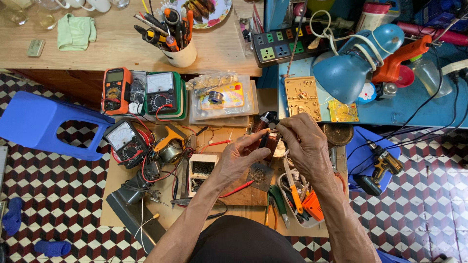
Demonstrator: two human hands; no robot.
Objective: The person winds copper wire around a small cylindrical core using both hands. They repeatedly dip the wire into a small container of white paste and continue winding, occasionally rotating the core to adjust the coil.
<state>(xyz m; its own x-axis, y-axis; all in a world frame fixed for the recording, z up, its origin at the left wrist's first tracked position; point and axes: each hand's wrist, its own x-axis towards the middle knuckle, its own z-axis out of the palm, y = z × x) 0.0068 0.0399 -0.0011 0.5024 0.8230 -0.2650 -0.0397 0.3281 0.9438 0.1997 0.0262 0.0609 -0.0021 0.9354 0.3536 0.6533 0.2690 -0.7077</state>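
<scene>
Coil-looking dark part [265,139] is pinched between both hands, held up over the cluttered worktop [146,199] rather than resting on it. Left hand [239,158] has its grip closed on the lower side, thumb and fingers wrapped round it. Right hand [304,143] comes in from above, fingertips pinched tight on something thin at the top, maybe a wire end, too small to tell for sure.

Biggest worry imo: straight below the grip sits a small dark square pad [259,174] and an open white box of bits [202,168], so if the left fingers slip, the part lands in that mess. Red probe [239,187] lies just under the left wrist, easy to snag its lead. Smallest thing: that thin end could snap if tugged hard.
</scene>
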